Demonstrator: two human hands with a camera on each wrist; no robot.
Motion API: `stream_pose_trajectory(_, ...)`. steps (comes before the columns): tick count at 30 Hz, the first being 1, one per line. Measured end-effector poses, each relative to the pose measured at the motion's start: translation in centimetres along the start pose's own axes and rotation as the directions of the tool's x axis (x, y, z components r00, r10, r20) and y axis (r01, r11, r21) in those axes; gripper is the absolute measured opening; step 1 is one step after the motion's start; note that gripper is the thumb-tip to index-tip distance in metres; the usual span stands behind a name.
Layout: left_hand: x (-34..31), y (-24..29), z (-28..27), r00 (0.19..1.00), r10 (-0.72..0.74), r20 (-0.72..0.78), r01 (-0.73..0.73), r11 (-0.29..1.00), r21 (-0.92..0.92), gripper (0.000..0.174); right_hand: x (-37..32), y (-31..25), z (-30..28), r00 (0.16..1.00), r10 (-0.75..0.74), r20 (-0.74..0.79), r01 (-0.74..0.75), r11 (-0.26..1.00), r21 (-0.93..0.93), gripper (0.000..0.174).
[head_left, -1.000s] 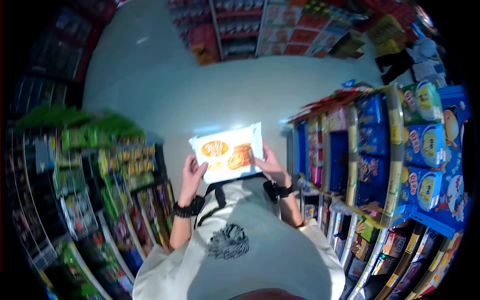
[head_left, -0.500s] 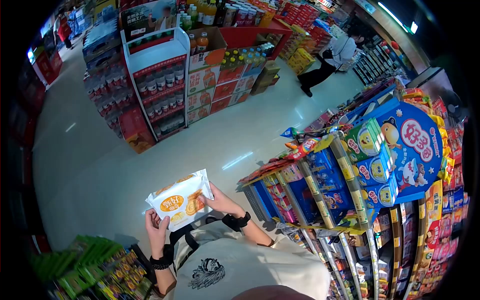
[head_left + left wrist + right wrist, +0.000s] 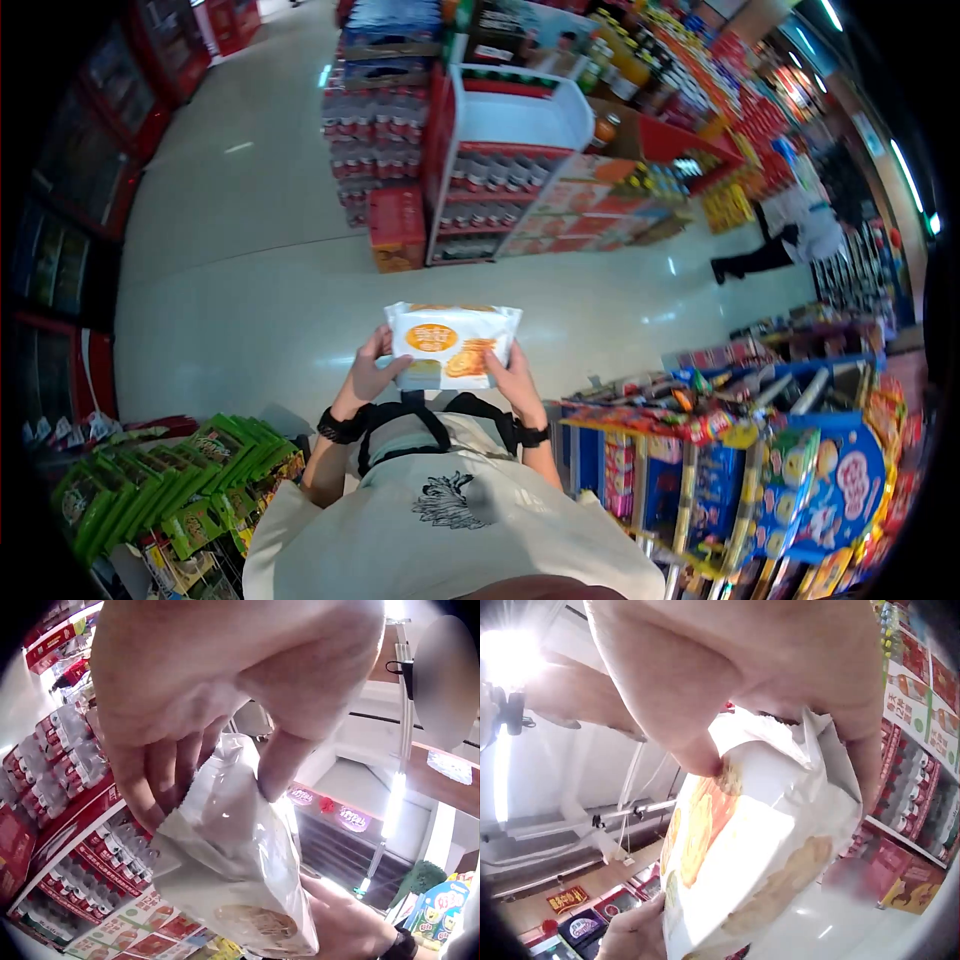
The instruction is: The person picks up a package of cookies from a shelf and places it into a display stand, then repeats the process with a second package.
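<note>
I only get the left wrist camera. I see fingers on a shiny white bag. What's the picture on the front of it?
Observer: The head view shows the bag has an orange oval label with a golden snack pictured beside it.
Operator: What's down by the left arm?
Observer: A shelf of green packets, packed in rows.
Operator: Is anybody else in the shop?
Observer: Yes, another person in a white top, bent forward, far off to the right by the shelves.
</note>
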State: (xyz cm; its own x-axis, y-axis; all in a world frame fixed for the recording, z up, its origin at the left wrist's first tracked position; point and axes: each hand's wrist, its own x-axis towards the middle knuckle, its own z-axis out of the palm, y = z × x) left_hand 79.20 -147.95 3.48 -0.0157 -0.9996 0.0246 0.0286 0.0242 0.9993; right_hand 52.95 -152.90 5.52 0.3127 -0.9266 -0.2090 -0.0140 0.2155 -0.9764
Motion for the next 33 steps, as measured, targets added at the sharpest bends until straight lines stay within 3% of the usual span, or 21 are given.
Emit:
stream_pose_trajectory(2, 1.6, 0.8, -0.4, 1.000, -0.011, -0.018, 0.011, 1.000, -0.007, 0.060, 1.3, 0.5, 0.0, 0.996, 0.033, -0.088, -0.031, 0.999, 0.024, 0.038)
stream_pose_trajectory(6, 5.7, 1.8, 0.0, 0.994, -0.104, 0.038, 0.102, 0.994, 0.048, 0.065, 4.7, 1.4, -1.3, 0.997, -0.005, -0.075, 0.005, 1.000, 0.009, 0.035)
stream_pose_trajectory(8, 8.6, 1.0, 0.6, 0.993, -0.110, 0.029, 0.107, 0.991, 0.082, 0.068, 6.7, 2.0, -2.2, 0.984, -0.039, -0.175, 0.036, 0.999, -0.023, 0.034)
stream_pose_trajectory(14, 20.5, 2.1, 1.8, 0.991, 0.102, 0.084, -0.113, 0.984, 0.136, 0.066, 16.3, -1.1, -5.9, 0.951, -0.183, -0.250, 0.167, 0.982, -0.084, 0.027)
stream_pose_trajectory(17, 27.2, 2.9, 2.7, 0.987, 0.160, 0.032, -0.163, 0.969, 0.184, 0.066, 22.8, -4.4, -8.0, 0.921, -0.309, -0.236, 0.244, 0.932, -0.269, 0.028)
stream_pose_trajectory(18, 29.7, 3.3, 2.9, 0.986, 0.162, 0.027, -0.164, 0.966, 0.202, 0.067, 25.0, -5.7, -8.6, 0.920, -0.321, -0.224, 0.263, 0.931, -0.254, 0.028)
stream_pose_trajectory(20, 34.7, 3.4, 3.1, 0.979, 0.202, -0.006, -0.195, 0.954, 0.226, 0.065, 29.7, -7.7, -9.9, 0.863, -0.440, -0.249, 0.339, 0.868, -0.363, 0.025)
stream_pose_trajectory(22, 39.7, 3.9, 3.2, 0.964, 0.259, -0.059, -0.237, 0.939, 0.249, 0.060, 34.6, -8.7, -11.6, 0.885, -0.402, -0.234, 0.323, 0.893, -0.312, 0.028)
stream_pose_trajectory(24, 43.8, 5.4, 3.6, 0.958, 0.258, -0.128, -0.218, 0.940, 0.262, 0.056, 39.5, -9.5, -12.8, 0.785, -0.588, -0.194, 0.443, 0.752, -0.488, 0.033)
stream_pose_trajectory(26, 46.8, 8.1, 4.4, 0.939, 0.277, -0.205, -0.212, 0.934, 0.288, 0.052, 42.7, -12.2, -13.3, 0.829, -0.528, -0.182, 0.412, 0.798, -0.439, 0.037)
stream_pose_trajectory(28, 50.3, 7.7, 4.4, 0.903, 0.341, -0.260, -0.219, 0.888, 0.404, 0.051, 46.1, -13.6, -14.2, 0.812, -0.552, -0.189, 0.449, 0.798, -0.403, 0.037)
stream_pose_trajectory(30, 53.1, 7.0, 4.1, 0.824, 0.471, -0.315, -0.139, 0.707, 0.693, 0.050, 48.9, -14.4, -14.8, 0.806, -0.562, -0.187, 0.444, 0.782, -0.437, 0.035)
stream_pose_trajectory(32, 55.0, 6.3, 3.7, 0.833, 0.437, -0.339, -0.107, 0.728, 0.677, 0.047, 51.1, -14.4, -15.1, 0.780, -0.602, -0.170, 0.334, 0.631, -0.700, 0.031)
stream_pose_trajectory(33, 55.8, 5.8, 3.2, 0.845, 0.401, -0.354, -0.066, 0.735, 0.675, 0.046, 52.6, -13.9, -15.3, 0.741, -0.659, -0.133, 0.392, 0.584, -0.711, 0.027)
